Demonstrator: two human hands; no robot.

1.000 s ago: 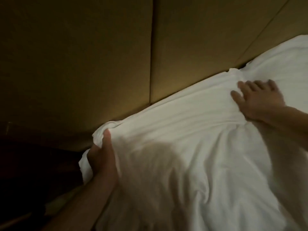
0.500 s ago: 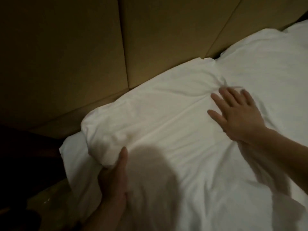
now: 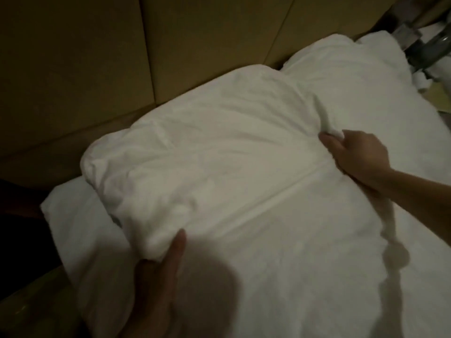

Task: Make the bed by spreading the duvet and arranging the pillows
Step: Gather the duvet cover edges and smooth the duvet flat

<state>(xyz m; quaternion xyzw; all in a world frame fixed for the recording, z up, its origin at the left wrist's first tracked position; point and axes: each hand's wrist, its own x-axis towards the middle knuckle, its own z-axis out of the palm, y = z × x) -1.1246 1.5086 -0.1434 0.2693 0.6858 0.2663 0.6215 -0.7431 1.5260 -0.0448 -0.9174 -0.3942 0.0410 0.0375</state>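
While the white duvet (image 3: 231,167) already lies up by the padded headboard (image 3: 97,57), its top edge is bunched and wrinkly, so I think the spreading is only partly done. The left hand (image 3: 156,276) holds the rolled corner far from the headboard, thumb on top, and the right hand (image 3: 358,157) pinches a fold in curled fingers. A pillow (image 3: 353,76) sits beside the headboard, and the pillows are not yet arranged.

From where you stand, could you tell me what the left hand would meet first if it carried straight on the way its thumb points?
The left hand already grips the near corner of the white pillow; pushing on, it would press into that pillow's bulk first, with the padded headboard well beyond, though depth is hard to judge.
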